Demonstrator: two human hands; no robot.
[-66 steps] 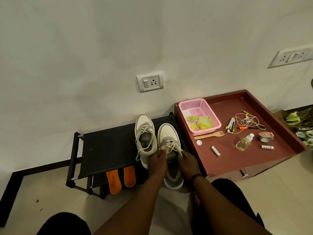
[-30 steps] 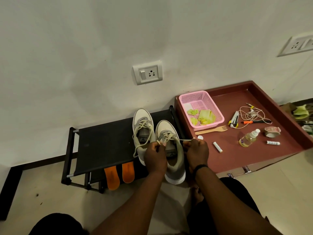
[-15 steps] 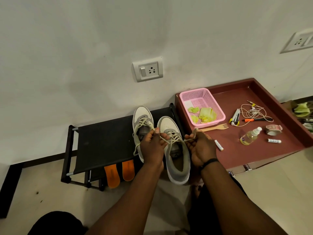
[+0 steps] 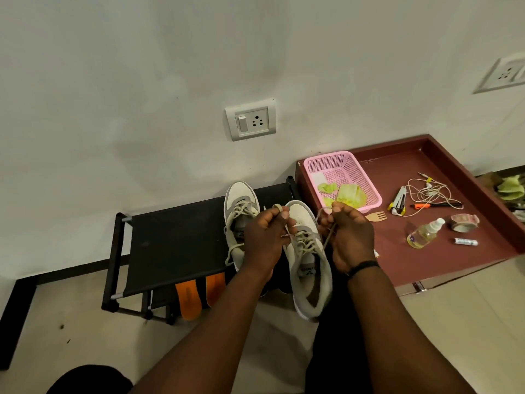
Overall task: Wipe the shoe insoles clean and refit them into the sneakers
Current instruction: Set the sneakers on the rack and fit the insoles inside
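Two orange insoles point(image 4: 199, 294) stand under the black bench point(image 4: 176, 243). On top sit the left sneaker point(image 4: 240, 211) and right sneaker point(image 4: 308, 263). The left hand point(image 4: 265, 240) and right hand point(image 4: 348, 237) each have a curled grip pinching a lace point(image 4: 326, 240) of the right sneaker, beside the pink basket point(image 4: 341, 166)

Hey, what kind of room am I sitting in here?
Probably a home entryway or room corner: a low black shoe rack with sneakers against a plain wall, a wall socket, and a tiled floor.
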